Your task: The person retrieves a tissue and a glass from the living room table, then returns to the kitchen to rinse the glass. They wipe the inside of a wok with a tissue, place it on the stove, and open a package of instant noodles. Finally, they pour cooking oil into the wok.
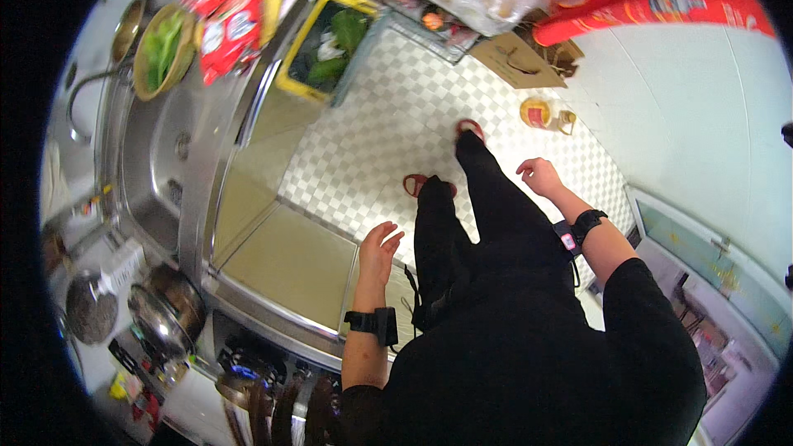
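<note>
My left hand [376,255] hangs in the air beside the kitchen counter's beige cabinet fronts [291,266], fingers apart and holding nothing. Over the checkered tile floor [353,155], my right hand [540,177] is raised with loosely bent fingers, and nothing shows in it. To the left of me is a stainless steel sink [167,167]. Past it, a woven basket [144,77] of green vegetables [162,49] sits on the counter, with red printed food packets [232,31] alongside. Both hands are apart from all of these.
A yellow-rimmed bin [285,77] with leafy scraps stands against the cabinets. Ahead are a storage rack [427,34], a paper bag [517,62] and oil bottles [534,113] on the floor. A pot [176,303] and gas stove [254,353] are at lower left.
</note>
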The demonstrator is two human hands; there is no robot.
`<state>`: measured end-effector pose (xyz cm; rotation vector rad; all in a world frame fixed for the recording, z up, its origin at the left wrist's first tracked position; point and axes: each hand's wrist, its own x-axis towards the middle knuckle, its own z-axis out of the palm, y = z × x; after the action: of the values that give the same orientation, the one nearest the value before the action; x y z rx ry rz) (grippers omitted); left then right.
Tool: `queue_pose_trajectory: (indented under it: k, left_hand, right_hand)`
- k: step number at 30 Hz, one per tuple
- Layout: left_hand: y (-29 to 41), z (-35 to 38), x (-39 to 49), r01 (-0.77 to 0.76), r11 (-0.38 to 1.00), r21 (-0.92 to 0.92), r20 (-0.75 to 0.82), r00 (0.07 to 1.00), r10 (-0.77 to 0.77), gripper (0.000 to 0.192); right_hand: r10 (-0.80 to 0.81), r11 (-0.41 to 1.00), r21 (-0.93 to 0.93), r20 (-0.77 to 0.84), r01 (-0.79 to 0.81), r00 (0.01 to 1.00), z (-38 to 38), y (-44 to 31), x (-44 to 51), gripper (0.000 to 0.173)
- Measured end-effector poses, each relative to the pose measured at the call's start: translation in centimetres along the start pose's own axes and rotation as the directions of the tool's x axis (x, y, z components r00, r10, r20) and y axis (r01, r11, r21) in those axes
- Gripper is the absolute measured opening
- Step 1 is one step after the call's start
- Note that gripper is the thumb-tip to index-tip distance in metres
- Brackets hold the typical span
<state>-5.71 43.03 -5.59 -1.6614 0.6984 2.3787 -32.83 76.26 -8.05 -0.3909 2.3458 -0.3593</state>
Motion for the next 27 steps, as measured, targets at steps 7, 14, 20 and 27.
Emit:
queue_pose_trajectory:
  k: [7, 14, 20, 27]
  left_hand:
    - [-8.3, 5.3, 2.5, 0.024, 0.993, 0.116, -0.079, 0.997, -0.015, 0.028]
    - [-27.0, 10.4, 3.5, -0.021, 0.866, 0.499, -0.112, 0.990, 0.088, 0.028]
    - [-36.7, 19.4, 2.9, 0.215, 0.976, -0.033, -0.306, 0.928, -0.214, 0.028]
    - [-36.5, 30.0, 0.3, 0.014, 1.000, 0.016, -0.192, 0.981, -0.011, 0.029]
  right_hand:
    - [0.265, 0.963, -0.009, -0.175, -0.271, 0.948, 1.7, 15.1, 2.1, 0.016]
    - [0.259, 0.950, -0.174, -0.031, -0.261, 0.965, 7.4, 33.6, 15.5, 0.036]
    - [0.340, 0.916, -0.278, 0.154, -0.290, 0.928, 8.6, 42.4, 21.4, 0.040]
    - [-0.204, 0.936, -0.273, 0.091, 0.221, 0.975, 0.6, 37.0, 16.3, 0.042]
